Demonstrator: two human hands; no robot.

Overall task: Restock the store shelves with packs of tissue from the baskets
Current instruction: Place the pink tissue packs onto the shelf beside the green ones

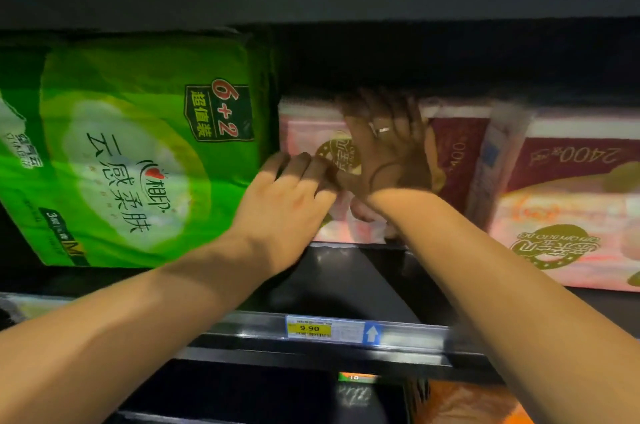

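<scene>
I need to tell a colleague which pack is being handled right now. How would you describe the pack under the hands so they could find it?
Look at the dark shelf with the yellow 9.90 price tag on its front edge. Right of the big green pack is a pink pack, with the left hand and right hand flat on its face. Unlike the pink pack at the far right, it sits further back.

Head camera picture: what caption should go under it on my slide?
Both hands, left hand and right hand, press flat on a pink tissue pack beside a green pack on a dark store shelf.
</scene>
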